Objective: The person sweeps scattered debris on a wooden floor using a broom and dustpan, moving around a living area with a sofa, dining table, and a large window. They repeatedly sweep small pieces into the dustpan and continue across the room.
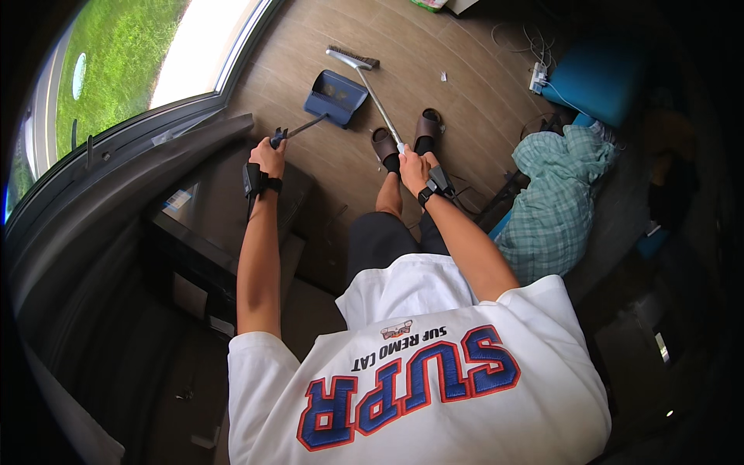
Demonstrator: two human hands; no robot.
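Observation:
My left hand (268, 158) grips the upper end of the handle of a blue dustpan (336, 99), whose pan rests on the wood-look floor with some debris in it. In my right hand (414, 170) is the pole of a broom (381, 104). The broom head (353, 58), with dark bristles, lies beyond the dustpan and slightly to its right. Small white scraps (443, 76) are on the floor right of the broom pole. My feet, in brown slides (428, 123), stand below the broom head.
A window or glass door (226, 75) is at the left, beside a dark curtain (192, 131) and a dark cabinet (215, 197). On the right are a blue chair (593, 81), a power strip (537, 78) with cables, and a green checked cloth (552, 197).

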